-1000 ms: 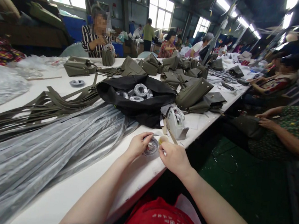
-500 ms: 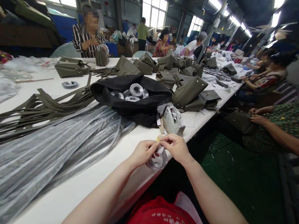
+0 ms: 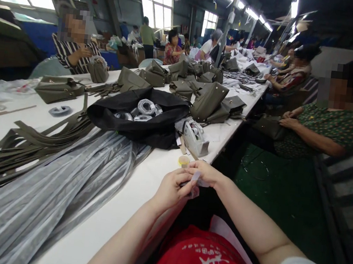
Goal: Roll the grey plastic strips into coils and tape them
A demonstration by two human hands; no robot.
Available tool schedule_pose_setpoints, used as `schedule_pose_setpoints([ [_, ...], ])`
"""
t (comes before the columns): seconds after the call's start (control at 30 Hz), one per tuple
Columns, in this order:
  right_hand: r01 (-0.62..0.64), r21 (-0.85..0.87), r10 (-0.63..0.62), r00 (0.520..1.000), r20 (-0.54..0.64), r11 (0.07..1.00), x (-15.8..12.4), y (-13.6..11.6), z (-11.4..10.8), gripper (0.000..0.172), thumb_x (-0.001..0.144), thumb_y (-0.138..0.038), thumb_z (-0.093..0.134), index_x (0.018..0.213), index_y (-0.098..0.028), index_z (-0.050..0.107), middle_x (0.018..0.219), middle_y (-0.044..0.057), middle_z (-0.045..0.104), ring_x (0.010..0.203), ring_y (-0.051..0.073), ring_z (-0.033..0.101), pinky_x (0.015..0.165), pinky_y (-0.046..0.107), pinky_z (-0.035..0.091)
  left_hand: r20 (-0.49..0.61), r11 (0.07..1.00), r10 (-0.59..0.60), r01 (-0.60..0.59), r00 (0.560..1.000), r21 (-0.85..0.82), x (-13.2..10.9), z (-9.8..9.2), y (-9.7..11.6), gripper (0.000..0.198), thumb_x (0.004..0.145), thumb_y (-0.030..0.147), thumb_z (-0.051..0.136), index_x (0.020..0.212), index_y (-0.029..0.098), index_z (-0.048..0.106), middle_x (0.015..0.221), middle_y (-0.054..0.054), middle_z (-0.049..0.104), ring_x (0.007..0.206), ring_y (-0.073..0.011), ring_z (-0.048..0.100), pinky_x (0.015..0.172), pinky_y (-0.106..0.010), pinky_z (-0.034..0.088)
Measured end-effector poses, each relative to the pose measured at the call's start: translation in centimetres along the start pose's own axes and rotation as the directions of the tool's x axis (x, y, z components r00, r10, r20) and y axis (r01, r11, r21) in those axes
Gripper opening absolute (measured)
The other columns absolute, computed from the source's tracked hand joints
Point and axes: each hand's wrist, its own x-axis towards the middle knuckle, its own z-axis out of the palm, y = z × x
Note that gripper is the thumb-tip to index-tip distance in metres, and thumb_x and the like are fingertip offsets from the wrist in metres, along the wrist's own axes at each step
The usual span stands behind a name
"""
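Note:
Just past the table's front edge, my left hand (image 3: 172, 187) and my right hand (image 3: 207, 174) are close together. Both are closed on a small coiled strap in clear plastic (image 3: 194, 192), mostly hidden by my fingers. A pale translucent flap of the wrapping sticks up between them. Right behind my fingers lies a small yellowish tape roll (image 3: 183, 161). Beyond it stands a grey-white tape dispenser (image 3: 196, 139). A black cloth bag (image 3: 164, 126) behind holds several coiled straps in plastic (image 3: 146, 107).
Long grey plastic-wrapped strips (image 3: 72, 188) and olive straps (image 3: 60, 126) spread across the white table (image 3: 146, 175) on the left. One coil (image 3: 60, 111) lies alone. Olive bags (image 3: 209, 102) are heaped farther back. A co-worker (image 3: 325, 122) sits at right, holding a bag.
My hands have turned the coil and drawn in tighter around it, so less of it shows. The yellowish tape roll now shows clear of my fingers. The view has swung right.

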Motion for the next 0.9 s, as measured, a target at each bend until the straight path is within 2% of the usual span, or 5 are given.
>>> schedule_pose_setpoints([
  [0.17,0.159,-0.069,-0.170,0.965,-0.200,0.985,-1.2,-1.7,0.2,0.031,0.076,-0.040,0.069,0.061,-0.014,0.061,0.055,-0.005,0.049,0.053,0.008,0.042,0.050,0.021,0.031,-0.162,0.997,-0.031,0.043,0.986,0.068,0.0,-0.4,0.4,0.024,0.093,0.031,0.052,0.088,0.024,0.074,0.101,-0.008,0.058,0.105,-0.0205,0.055,0.085,-0.031,0.046],
  [0.3,0.262,-0.249,-0.304,0.941,-0.150,0.932,-1.7,-2.5,0.2,0.025,0.079,-0.031,0.067,0.061,-0.014,0.065,0.062,-0.002,0.056,0.061,0.011,0.049,0.057,0.022,0.036,-0.168,0.986,-0.163,0.167,0.972,0.015,0.2,-0.6,-0.1,0.026,0.092,0.033,0.051,0.081,0.021,0.071,0.087,-0.005,0.061,0.090,-0.0180,0.059,0.078,-0.029,0.046],
  [0.57,0.162,-0.135,-0.143,0.980,0.140,0.978,-1.9,-2.6,-1.0,0.041,0.082,-0.050,0.059,0.087,-0.012,0.073,0.082,0.005,0.071,0.082,0.021,0.064,0.078,0.031,0.049,-0.122,0.948,-0.313,0.302,0.942,-0.101,0.3,-0.5,-1.3,0.026,0.084,0.034,0.057,0.066,0.018,0.064,0.064,0.000,0.063,0.066,-0.0157,0.059,0.066,-0.026,0.044],
  [0.67,0.105,-0.161,-0.083,0.987,0.135,0.981,-1.9,-2.7,-1.2,0.039,0.078,-0.050,0.066,0.086,-0.013,0.075,0.083,0.005,0.072,0.079,0.021,0.065,0.076,0.031,0.049,-0.176,0.960,-0.273,0.256,0.946,-0.114,0.2,-0.2,-1.3,0.014,0.081,0.032,0.062,0.081,0.018,0.060,0.076,0.000,0.065,0.072,-0.0157,0.060,0.069,-0.026,0.045],
  [0.9,0.052,-0.255,-0.017,0.991,0.136,0.966,-1.1,-2.3,-1.6,0.035,0.072,-0.045,0.072,0.081,-0.012,0.074,0.076,0.004,0.071,0.069,0.017,0.061,0.065,0.026,0.047,-0.153,0.965,-0.249,0.232,0.956,-0.120,-0.2,0.0,-1.3,0.025,0.079,0.031,0.064,0.095,0.020,0.049,0.079,0.001,0.062,0.069,-0.0141,0.059,0.064,-0.025,0.044],
])
